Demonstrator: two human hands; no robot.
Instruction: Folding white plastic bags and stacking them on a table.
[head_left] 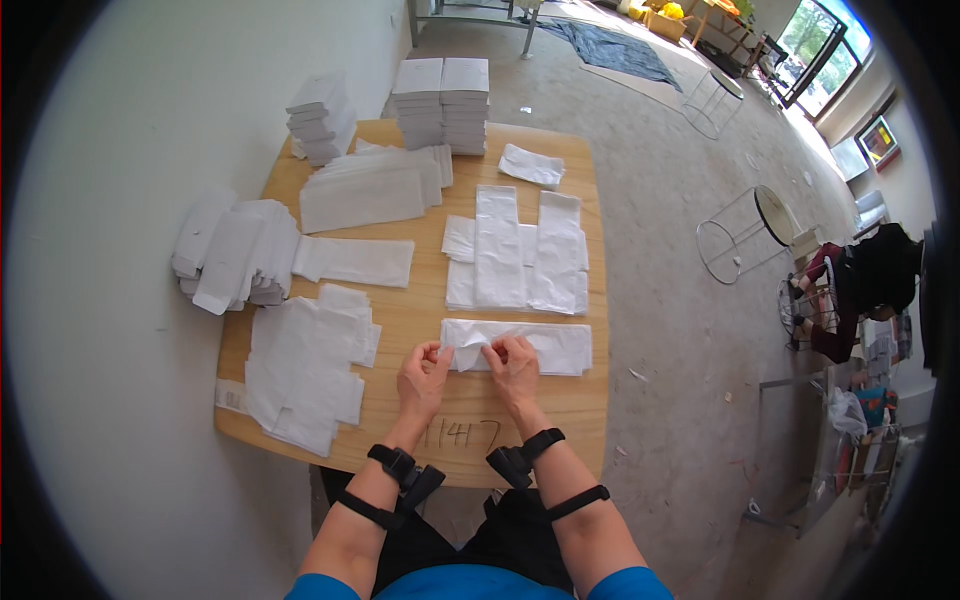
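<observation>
A long flat stack of thin white folded sheets (565,348) lies crosswise on the wooden table (560,420) in front of me. My left hand (424,382) pinches the near left part of its top sheet (467,353), thumb against fingers. My right hand (514,370) pinches the same sheet a little to the right, and the sheet is raised and creased between them. Whether the sheets are paper or thin bags I cannot tell. Just beyond, more white folded sheets (497,250) lie in crossed layers, with a single crumpled one (531,165) farther off.
At the left lie a pile of white flat cartons (240,250), white sheets (300,365) and a fanned stack (365,195). Stacked white boxes (440,100) stand at the far edge. To the right are a stool (772,215) and a seated person (860,290).
</observation>
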